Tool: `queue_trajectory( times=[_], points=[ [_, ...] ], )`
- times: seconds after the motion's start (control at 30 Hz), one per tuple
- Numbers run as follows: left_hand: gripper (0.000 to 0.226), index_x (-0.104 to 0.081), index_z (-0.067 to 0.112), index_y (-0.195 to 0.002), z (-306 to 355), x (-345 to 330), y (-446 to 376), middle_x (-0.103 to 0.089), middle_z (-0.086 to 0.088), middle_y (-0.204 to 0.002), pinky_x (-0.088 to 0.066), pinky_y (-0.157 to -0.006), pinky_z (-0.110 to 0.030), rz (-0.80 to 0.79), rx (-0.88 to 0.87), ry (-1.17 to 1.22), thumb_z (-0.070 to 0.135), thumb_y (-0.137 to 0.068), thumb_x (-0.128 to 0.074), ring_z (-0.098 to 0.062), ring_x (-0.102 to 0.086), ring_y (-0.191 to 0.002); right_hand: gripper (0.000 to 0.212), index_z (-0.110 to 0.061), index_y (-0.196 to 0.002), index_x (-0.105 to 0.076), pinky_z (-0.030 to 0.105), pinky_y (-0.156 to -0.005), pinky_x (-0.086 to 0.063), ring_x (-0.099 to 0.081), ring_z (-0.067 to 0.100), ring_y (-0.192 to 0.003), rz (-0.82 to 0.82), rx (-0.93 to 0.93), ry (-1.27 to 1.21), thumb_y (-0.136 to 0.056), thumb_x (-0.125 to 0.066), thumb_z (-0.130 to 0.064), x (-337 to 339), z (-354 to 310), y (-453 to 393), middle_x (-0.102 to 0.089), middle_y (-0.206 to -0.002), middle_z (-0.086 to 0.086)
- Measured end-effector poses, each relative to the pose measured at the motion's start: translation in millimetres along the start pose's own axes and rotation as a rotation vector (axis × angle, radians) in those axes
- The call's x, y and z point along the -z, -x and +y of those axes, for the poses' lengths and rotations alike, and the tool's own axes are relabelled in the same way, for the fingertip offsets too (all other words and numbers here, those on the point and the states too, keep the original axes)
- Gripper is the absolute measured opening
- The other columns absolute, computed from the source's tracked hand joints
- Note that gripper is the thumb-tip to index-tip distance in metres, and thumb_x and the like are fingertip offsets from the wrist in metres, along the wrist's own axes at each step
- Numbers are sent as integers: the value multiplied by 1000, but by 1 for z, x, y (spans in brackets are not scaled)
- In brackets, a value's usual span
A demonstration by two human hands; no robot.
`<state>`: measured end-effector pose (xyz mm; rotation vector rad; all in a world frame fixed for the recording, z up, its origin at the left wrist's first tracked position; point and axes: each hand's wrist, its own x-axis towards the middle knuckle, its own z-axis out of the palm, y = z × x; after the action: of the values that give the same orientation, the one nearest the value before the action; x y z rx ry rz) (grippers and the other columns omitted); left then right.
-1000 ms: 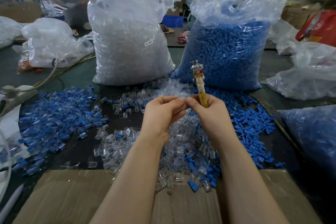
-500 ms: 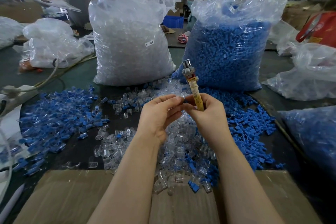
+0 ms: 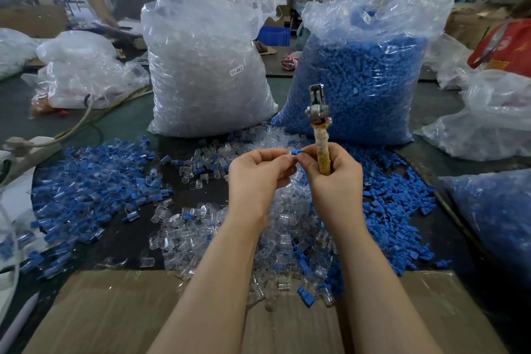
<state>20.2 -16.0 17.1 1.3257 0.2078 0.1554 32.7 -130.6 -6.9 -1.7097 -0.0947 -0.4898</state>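
The left hand (image 3: pixel 258 178) pinches a blue part (image 3: pixel 296 151), touching the right hand's (image 3: pixel 336 181) fingertips. The right hand clamps the tool (image 3: pixel 321 141) upright, head above the part.

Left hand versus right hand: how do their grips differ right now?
The left hand only pinches the small blue piece at its fingertips; the right hand grips the tape-wrapped tool, its metal head pointing up. The left hand is curled loosely; the right hand closes in a fist round the handle. Both meet at the blue piece.
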Motion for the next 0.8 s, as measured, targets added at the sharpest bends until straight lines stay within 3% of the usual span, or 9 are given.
queue_trajectory(
  times=[0.23,0.4,0.57,0.67,0.8],
  points=[
    [6,-71,8,-83,0,-2,2,-76,-10,-78,-59,-65,-22,-8,-54,-45,3,-84,-74,-19,-73,-74,14,-26,-80,-61,13,-52,-39,-50,3,-57,51,59,68,-89,-70,-22,-3,1,2,-62,-68,-12],
    [10,-71,14,-80,-1,-3,1,-74,-4,-70,-53,-59,-16,16,-145,-139,5,-84,-75,-10,-71,-65,13,-28,-81,-62,15,-50,-38,-49,3,-56,37,57,103,-90,-69,-22,-1,-1,2,-60,-64,-18],
    [17,-70,25,-75,-5,-2,0,-73,4,-68,-62,-70,-41,62,-262,-312,12,-83,-77,-23,-71,-69,9,-27,-84,-63,13,-49,-35,-50,0,-55,-10,61,173,-89,-69,-23,1,-4,0,-57,-58,-21],
    [16,-70,27,-74,-6,-1,-1,-73,5,-69,-61,-74,-41,87,-291,-329,15,-80,-79,-15,-72,-70,6,-25,-85,-64,18,-50,-33,-48,3,-53,-53,40,202,-90,-67,-25,3,-5,-2,-55,-55,-18],
    [14,-71,25,-75,-8,2,-3,-73,3,-68,-61,-67,-38,103,-290,-322,16,-81,-80,-19,-71,-68,10,-26,-86,-66,25,-52,-41,-48,7,-52,-174,-22,125,-92,-63,-19,10,-10,-3,-61,-62,-8]
  ],
)
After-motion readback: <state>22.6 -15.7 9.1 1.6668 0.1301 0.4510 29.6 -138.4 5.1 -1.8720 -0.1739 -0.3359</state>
